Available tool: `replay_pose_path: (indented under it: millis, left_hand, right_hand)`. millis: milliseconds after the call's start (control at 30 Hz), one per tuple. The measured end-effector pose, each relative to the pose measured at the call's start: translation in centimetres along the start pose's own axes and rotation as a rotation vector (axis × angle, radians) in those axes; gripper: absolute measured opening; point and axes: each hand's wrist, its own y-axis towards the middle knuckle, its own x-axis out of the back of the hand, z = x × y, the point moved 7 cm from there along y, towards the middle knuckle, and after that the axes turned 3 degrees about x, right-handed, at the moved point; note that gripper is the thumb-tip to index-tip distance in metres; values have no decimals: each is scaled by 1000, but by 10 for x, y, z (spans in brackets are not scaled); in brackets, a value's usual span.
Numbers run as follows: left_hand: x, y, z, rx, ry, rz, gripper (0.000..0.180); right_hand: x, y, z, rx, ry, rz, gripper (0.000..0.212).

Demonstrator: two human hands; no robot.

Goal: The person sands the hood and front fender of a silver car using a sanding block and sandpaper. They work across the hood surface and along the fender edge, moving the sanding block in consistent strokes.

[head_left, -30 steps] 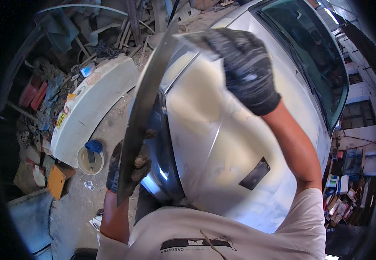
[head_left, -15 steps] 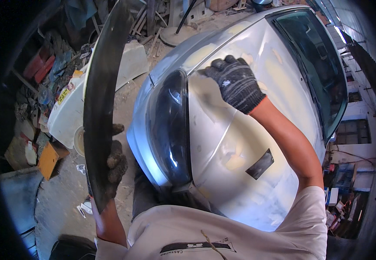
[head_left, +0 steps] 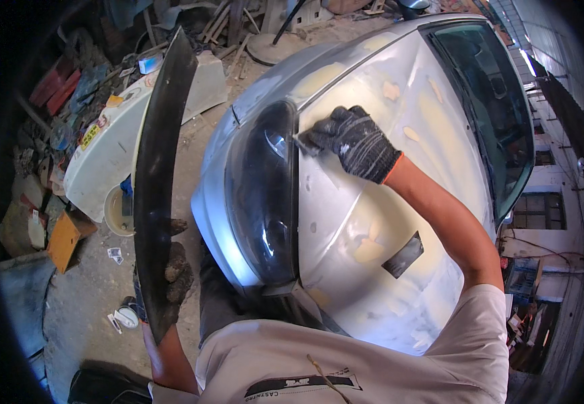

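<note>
My right hand point(head_left: 357, 143), in a dark grey knit glove with an orange cuff, is bent over the silver hood point(head_left: 325, 202) beside the headlight point(head_left: 261, 195). Its fingers press a small grey piece of what looks like sandpaper point(head_left: 307, 145) against the panel; most of it is hidden. Cream filler patches mark the hood, and a dark rectangular sheet point(head_left: 403, 254) lies on it. On the left, my gloved left hand point(head_left: 179, 273) grips a long, curved black panel point(head_left: 157, 161) upright. Only some of that hand's fingers show around the panel's edge.
A white bumper-like panel point(head_left: 103, 168) lies on the floor at left, with a round tub point(head_left: 118, 210) and an orange-brown box point(head_left: 70, 239) near it. Scrap is heaped behind. A small can point(head_left: 127, 316) stands near my left forearm. The windshield point(head_left: 484, 87) is at far right.
My right hand has moved slightly nearer along the hood's edge, toward the headlight. The black panel's top has dropped lower in view, still in my left hand. The view has shifted a little.
</note>
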Motion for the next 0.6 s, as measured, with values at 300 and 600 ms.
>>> replay_pose_path:
  millis: [300,600]
  left_hand:
    - [-14,0,9,56,40,17,55]
    - [-21,-8,15,59,52,-24,50]
  right_hand:
    - [15,-38,29,44,164,-113,25]
    - [4,-84,40,-42,308,39,52]
